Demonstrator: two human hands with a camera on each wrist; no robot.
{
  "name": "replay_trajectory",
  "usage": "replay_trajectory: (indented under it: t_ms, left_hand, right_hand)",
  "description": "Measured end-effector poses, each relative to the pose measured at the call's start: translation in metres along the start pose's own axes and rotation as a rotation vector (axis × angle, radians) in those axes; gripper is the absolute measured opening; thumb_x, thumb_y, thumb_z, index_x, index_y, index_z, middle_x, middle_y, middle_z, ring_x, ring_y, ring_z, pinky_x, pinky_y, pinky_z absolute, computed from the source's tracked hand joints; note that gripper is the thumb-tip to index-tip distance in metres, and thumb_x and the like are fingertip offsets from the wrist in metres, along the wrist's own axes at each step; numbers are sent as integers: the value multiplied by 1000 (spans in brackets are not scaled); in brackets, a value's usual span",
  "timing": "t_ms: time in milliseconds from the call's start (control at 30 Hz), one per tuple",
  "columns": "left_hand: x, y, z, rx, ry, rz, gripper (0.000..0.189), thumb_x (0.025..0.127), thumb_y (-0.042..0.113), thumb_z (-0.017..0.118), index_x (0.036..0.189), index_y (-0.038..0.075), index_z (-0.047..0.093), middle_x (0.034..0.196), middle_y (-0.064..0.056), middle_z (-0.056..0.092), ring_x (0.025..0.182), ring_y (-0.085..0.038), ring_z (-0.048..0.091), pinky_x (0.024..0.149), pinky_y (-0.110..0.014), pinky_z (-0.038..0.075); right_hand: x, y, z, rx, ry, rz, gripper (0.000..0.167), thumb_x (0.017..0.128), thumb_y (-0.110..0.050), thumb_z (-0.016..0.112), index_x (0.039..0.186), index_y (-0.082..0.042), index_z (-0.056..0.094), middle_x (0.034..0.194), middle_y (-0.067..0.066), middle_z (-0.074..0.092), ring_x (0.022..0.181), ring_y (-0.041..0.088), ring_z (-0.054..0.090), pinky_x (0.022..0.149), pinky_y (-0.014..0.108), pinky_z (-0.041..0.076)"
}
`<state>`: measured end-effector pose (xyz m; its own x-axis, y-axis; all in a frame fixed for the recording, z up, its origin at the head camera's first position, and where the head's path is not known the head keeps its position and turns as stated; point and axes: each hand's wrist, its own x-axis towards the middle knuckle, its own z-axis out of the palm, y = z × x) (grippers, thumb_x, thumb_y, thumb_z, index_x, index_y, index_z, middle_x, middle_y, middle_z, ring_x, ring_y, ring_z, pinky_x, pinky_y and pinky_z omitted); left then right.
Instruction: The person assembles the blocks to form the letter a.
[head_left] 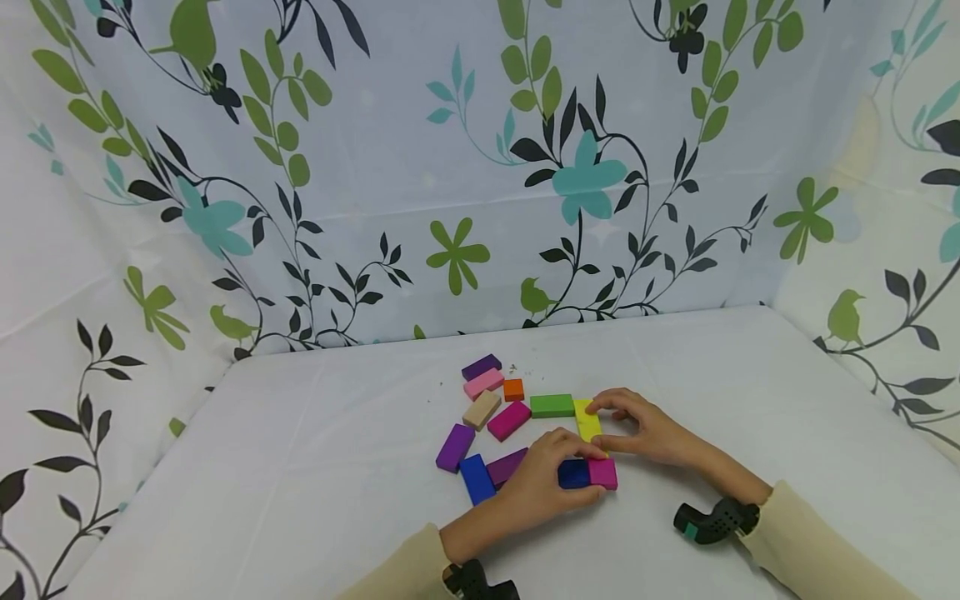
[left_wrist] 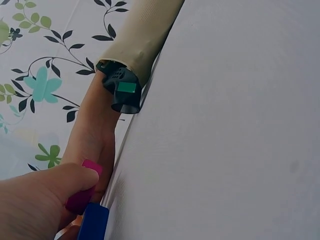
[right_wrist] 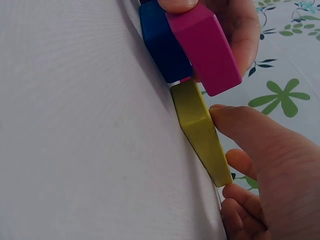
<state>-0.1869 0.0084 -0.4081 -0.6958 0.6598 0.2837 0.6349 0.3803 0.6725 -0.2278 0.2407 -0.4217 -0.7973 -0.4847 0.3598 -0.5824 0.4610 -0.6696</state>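
Observation:
My left hand (head_left: 536, 483) pinches a magenta block (head_left: 604, 473) between thumb and fingers, beside a dark blue block (head_left: 573, 474). In the right wrist view this magenta block (right_wrist: 207, 55) is tilted against the blue one (right_wrist: 162, 42). Just beyond, my right hand (head_left: 652, 429) holds a yellow block (head_left: 587, 419), thumb on one side and fingertips at its far end. The yellow block's near end lies close to the magenta block. A green block (head_left: 551, 406) sits against the yellow block's far left corner. My left hand partly covers a purple block (head_left: 505, 467).
On the white table (head_left: 322, 467), more blocks curve round to the left: blue (head_left: 477, 479), violet (head_left: 455, 447), tan (head_left: 482, 409), pink (head_left: 483, 383) and dark purple (head_left: 481, 367). Inside lie a magenta block (head_left: 509, 421) and a small orange one (head_left: 513, 389). A patterned curtain (head_left: 390, 167) hangs behind.

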Motion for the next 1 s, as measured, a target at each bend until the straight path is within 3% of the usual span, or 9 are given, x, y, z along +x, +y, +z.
replay_trajectory:
  t_ms: [133, 400, 600, 1000]
  left_hand:
    - [2, 0, 2, 21, -5, -13, 34, 88, 31, 73, 120, 20, 67, 116, 7, 59, 113, -4, 49, 97, -29, 40]
    - [3, 0, 4, 65, -22, -65, 34, 88, 33, 73, 120, 22, 68, 111, 8, 56, 109, -4, 47, 92, -24, 39]
    - [2, 0, 5, 106, -26, -42, 33, 88, 30, 73, 119, 20, 67, 112, 7, 57, 109, -5, 48, 92, -23, 39]
    - [3, 2, 5, 73, -19, -66, 25, 90, 24, 71, 114, 19, 70, 114, 5, 55, 111, -6, 49, 94, -27, 38]
  right_hand:
    - [1, 2, 1, -1, -7, 13, 37, 86, -17, 74, 119, -8, 61, 124, 9, 56, 115, 16, 49, 96, 24, 44]
    - [2, 4, 2, 8, -22, 28, 37, 86, -18, 74, 120, -10, 61, 125, 8, 56, 116, 18, 49, 97, 25, 44]
    - [2, 3, 2, 5, -20, 29, 37, 86, -17, 75, 119, -9, 61, 125, 8, 56, 116, 18, 49, 97, 25, 44]
    - [0, -2, 1, -6, -17, 58, 36, 86, -20, 74, 119, -10, 61, 126, 9, 54, 116, 21, 49, 97, 28, 44]
